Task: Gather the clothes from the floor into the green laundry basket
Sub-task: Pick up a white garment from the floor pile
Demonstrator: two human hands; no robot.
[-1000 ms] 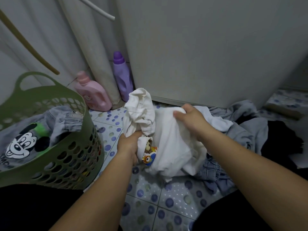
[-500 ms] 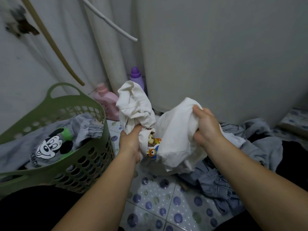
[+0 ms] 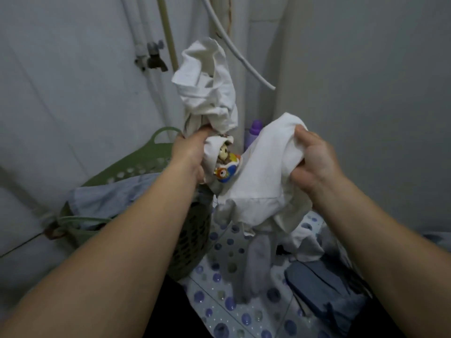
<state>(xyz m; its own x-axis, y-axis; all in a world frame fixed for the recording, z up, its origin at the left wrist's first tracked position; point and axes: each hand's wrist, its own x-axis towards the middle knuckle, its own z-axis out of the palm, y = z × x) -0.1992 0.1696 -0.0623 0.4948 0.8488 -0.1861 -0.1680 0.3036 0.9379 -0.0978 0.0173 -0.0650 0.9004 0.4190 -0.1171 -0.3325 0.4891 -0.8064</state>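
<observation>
Both hands hold a white garment [image 3: 258,176] up in the air, to the right of the green laundry basket [image 3: 144,157] and above the floor [image 3: 219,313]; the left hand [image 3: 189,153] is clenched around a bunched part of the cloth, so that a crumpled length of it stands up above the fist, in front of the wall pipes; just below that fist a small colourful cartoon print [image 3: 227,164] shows on the fabric; the right hand [image 3: 314,162] grips another fold further right, fingers curled into the cloth and thumb pressed over it; between and below the two hands the garment sags, and its lower edge hangs down toward a pile of clothes [image 3: 317,284] lying on the floor at the near right, grey-blue and white pieces heaped together; whether the hanging edge touches the pile cannot be told.

The basket stands on the left, partly hidden by the left forearm; a pale blue-grey garment [image 3: 105,198] lies in it, draped over the near rim; the floor has white tiles with purple and blue dots; a purple bottle [image 3: 253,134] stands at the far side against the wall, seen between the hands; a tap [image 3: 152,58] sits on the wall at the upper left, and a loose white hose [image 3: 234,45] hangs down near the top centre.
</observation>
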